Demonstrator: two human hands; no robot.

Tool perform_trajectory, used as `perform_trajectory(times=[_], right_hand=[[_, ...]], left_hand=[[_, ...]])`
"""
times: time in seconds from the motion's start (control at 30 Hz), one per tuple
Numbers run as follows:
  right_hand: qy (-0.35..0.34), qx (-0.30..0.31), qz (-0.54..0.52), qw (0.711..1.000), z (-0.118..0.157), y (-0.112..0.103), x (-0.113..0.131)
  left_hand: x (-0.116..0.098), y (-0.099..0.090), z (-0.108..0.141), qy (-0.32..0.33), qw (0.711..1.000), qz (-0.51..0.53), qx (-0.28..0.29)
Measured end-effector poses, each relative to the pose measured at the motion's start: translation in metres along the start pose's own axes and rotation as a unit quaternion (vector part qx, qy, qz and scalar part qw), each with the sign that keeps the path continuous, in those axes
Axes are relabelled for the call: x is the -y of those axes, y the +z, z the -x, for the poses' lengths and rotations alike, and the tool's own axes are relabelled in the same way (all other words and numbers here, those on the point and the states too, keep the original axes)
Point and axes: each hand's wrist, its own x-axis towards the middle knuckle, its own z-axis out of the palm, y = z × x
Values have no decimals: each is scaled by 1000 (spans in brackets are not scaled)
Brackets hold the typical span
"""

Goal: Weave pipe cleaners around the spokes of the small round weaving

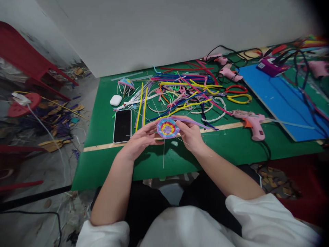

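Note:
Between my hands, above the front of the green table, is a small round disc (168, 128) wound from pipe cleaners in rings of purple, yellow, red and blue. Thin, stiff spokes stick out from it on several sides. My left hand (142, 139) grips its left edge, with the fingers behind. The thumb and fingers of my right hand (190, 135) pinch its right edge. From behind the right fingers a light purple pipe cleaner (199, 123) trails off to the right. How the fingers lie behind the disc is hidden.
A phone (122, 126) and a white earbud case (116, 100) lie to the left. Beyond my hands are piled pipe cleaners (190, 85) and scissors (238, 94). At right are a pink glue gun (250, 121) with its cord and a blue board (277, 103).

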Motion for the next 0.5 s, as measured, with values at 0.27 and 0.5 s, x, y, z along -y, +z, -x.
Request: perform_trajectory(times=[0.27,0.5], right_hand=[[-12,49,58,997,5,6,9],[-68,102,146,982,7,7,12]], left_hand=[[7,2,-6,54,994,-44,-90],[16,7,-11,117,966,-135,-188]])
